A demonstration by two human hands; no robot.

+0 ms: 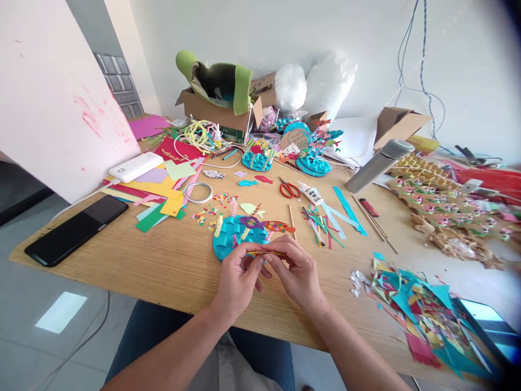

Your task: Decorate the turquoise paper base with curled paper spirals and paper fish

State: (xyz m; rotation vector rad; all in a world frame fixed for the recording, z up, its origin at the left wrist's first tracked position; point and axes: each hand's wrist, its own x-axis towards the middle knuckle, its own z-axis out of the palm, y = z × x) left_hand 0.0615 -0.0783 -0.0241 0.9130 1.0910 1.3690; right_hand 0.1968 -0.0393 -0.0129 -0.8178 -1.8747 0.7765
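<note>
Just in front of the blue paper base (222, 247), both hands meet and pinch one small yellow-orange paper piece (266, 252). My left hand (239, 277) grips its left part between thumb and fingers. The right part is held the same way by my right hand (299, 271). Most of the piece is hidden by the fingers. Pastel twisted stems rise from the base, and a purple paper fish (251, 222) and an orange dotted fish (280, 226) stand at its right side. Small colored confetti (220, 206) lies behind it.
Red scissors (289, 188), a glue bottle (310, 193) and paper strips (323, 224) lie behind and right. A grey bottle (378, 165) rests farther right. Paper scraps (423, 309) cover the right front. Colored sheets (163, 187), a tape roll (198, 193) and a black phone (77, 231) are left.
</note>
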